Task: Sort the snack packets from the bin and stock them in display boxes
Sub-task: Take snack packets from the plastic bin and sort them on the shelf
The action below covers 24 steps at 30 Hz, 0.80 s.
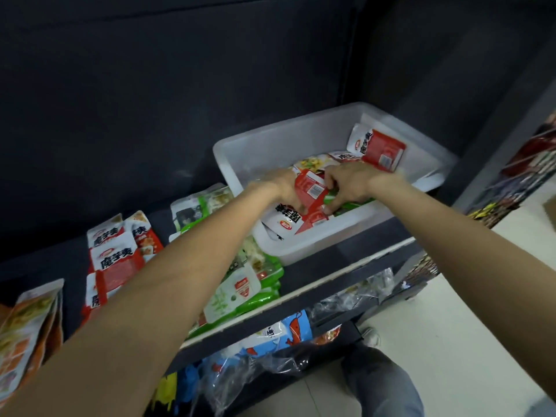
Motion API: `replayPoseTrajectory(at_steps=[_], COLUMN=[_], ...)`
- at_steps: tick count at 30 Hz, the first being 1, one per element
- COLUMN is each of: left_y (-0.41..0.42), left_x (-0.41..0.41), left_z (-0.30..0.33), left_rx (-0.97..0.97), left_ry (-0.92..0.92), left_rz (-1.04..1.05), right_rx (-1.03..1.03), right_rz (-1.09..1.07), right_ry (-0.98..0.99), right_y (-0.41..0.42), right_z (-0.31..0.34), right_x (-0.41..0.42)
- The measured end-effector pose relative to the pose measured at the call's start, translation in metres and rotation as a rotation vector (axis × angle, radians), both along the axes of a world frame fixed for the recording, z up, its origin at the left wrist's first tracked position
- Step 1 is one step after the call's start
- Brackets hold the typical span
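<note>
A translucent white plastic bin (301, 136) stands on the dark shelf at the right and holds several snack packets. Both hands reach into it. My left hand (282, 185) grips a red-and-white packet (301, 212) from its left side. My right hand (346, 182) pinches the same packet's red upper part. Green packets (349, 203) lie under my right hand. Another red-and-white packet (379, 149) leans against the bin's far right wall.
Left of the bin on the shelf (346, 275) lie a stack of green packets (249, 284), red-and-white packets (114, 260) and orange packets (24, 332). The lower shelf holds blue packets (285, 329) in clear plastic wrap. More shelving stands at the far right.
</note>
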<state>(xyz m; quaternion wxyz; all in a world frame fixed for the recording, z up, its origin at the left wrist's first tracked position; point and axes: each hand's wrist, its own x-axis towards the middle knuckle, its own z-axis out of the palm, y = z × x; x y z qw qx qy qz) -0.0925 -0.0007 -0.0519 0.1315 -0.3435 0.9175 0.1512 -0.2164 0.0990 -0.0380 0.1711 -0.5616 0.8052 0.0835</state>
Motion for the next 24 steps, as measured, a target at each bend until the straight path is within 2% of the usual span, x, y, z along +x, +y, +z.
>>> replayPoseTrajectory(at_steps=[3,6,8,10,12,14,16,18,21,24], left_y=[0.002,0.003,0.004,0.008,0.014,0.022,0.028,0.032,0.039,0.034], left_x=[-0.005,-0.004,0.006,0.023,0.048,0.083,0.128,0.175,0.242,0.287], left_z=[0.004,0.014,0.024,0.034,0.045,0.054,0.055,0.048,0.028,0.001], left_rx=[-0.082,-0.006,0.047,0.108,0.274,0.517,0.603,0.556,0.377,0.127], left_ry=[0.112,0.301,0.528,0.791,0.989,1.104,1.111,1.126,1.135,0.938], left_rz=[0.036,0.091,0.136,0.2,0.26,0.299,0.336,0.403,0.588,0.675], right_rx=[-0.111,-0.286,-0.452,-0.627,-0.767,-0.863,-0.925,-0.956,-0.868,-0.654], right_rz=[-0.036,-0.09,-0.157,-0.233,-0.25,-0.209,-0.168,-0.141,-0.038,0.087], right_ry=[-0.076,-0.147,-0.265,-0.469,-0.644,-0.704,-0.699,-0.682,-0.696,-0.641], right_y=[0.001,0.006,0.011,0.016,0.018,0.015,0.009,0.0,-0.014,-0.035], right_z=[0.003,0.01,0.017,0.025,0.034,0.043,0.045,0.041,0.025,-0.005], right_x=[-0.001,0.005,0.014,0.03,0.056,0.09,0.128,0.165,0.226,0.271])
